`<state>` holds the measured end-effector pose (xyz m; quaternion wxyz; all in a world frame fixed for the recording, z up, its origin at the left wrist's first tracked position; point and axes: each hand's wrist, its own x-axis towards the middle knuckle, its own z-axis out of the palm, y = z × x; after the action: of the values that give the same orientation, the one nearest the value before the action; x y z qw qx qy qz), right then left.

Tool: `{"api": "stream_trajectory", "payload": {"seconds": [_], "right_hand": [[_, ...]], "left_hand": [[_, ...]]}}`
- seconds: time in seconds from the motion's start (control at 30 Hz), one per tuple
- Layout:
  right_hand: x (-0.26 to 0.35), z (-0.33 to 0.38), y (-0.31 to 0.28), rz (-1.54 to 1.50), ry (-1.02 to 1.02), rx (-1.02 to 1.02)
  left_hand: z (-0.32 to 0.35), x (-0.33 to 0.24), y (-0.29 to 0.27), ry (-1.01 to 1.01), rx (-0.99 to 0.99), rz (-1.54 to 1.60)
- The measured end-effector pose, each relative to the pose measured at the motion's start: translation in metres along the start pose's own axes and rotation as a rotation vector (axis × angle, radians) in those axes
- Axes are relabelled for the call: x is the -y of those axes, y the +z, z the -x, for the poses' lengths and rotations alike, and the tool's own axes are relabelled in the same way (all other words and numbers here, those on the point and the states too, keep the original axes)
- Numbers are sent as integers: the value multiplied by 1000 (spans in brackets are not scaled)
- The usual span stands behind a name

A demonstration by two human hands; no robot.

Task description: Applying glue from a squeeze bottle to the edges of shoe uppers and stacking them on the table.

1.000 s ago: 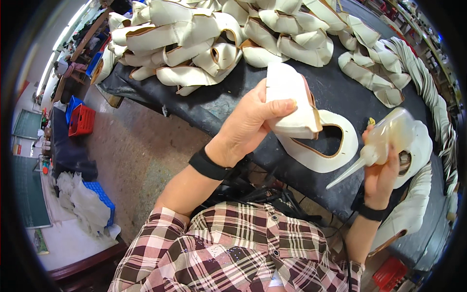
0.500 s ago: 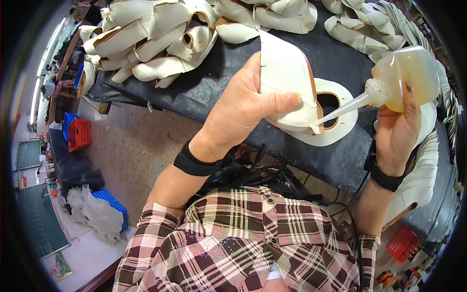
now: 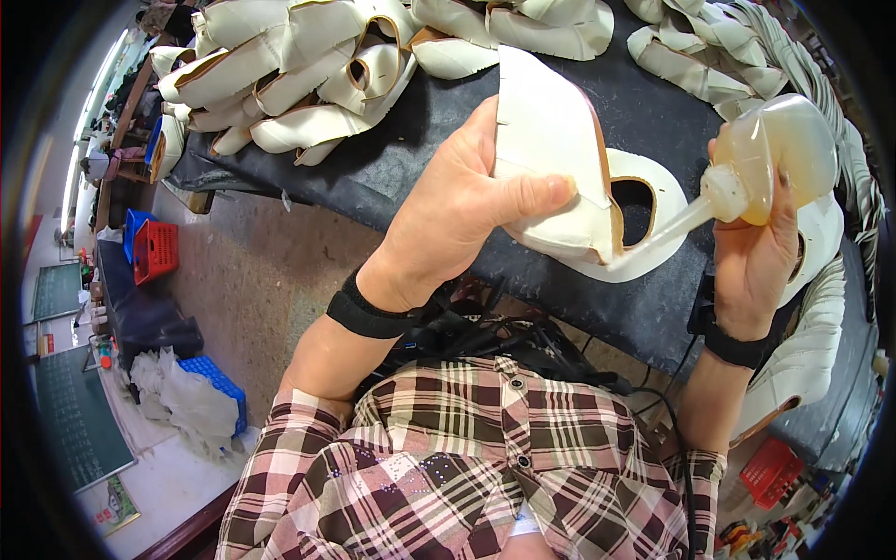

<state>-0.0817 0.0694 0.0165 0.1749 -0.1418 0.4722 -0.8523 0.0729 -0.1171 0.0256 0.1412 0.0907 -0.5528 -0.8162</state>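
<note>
A white shoe upper (image 3: 551,131) with a brown inner face is held up in my left hand (image 3: 457,205), the thumb pressed on its outer side. Its strap part with an oval opening spreads to the right, over the dark table. My right hand (image 3: 758,266) grips a translucent squeeze bottle (image 3: 789,149) of yellowish liquid, tilted so its long nozzle points down to the left. The nozzle tip is at the upper's lower edge, beside a brown seam; whether it touches is hard to tell. The fingers behind the upper are hidden.
Piles of white shoe uppers (image 3: 308,75) lie on the black-covered table (image 3: 392,177) at the far left, with more uppers (image 3: 709,61) far right and beside my right arm. A red basket (image 3: 156,252) and a blue basket (image 3: 217,385) stand at the left. Cables hang near my waist.
The nozzle tip has shifted slightly downward along the upper's edge, as the bottle and my right hand moved a little lower. My left hand keeps its hold, nearly still.
</note>
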Motion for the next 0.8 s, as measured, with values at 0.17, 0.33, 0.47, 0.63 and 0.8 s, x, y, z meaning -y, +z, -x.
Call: {"api": "stream_trajectory", "payload": {"seconds": [0.17, 0.33, 0.47, 0.63, 0.8], "right_hand": [[-2, -4, 0, 78, -44, -34], [-5, -3, -4, -13, 26, 3], [-8, -7, 0, -39, 38, 11], [-7, 1, 0, -61, 58, -24], [-4, 4, 2, -42, 20, -3]], "left_hand": [[-1, -1, -1, -11, -16, -1], [-5, -1, -2, 5, 12, 23], [-6, -1, -3, -5, 5, 45], [-5, -2, -2, -14, 6, 53], [-1, -3, -2, -38, -13, 42]]}}
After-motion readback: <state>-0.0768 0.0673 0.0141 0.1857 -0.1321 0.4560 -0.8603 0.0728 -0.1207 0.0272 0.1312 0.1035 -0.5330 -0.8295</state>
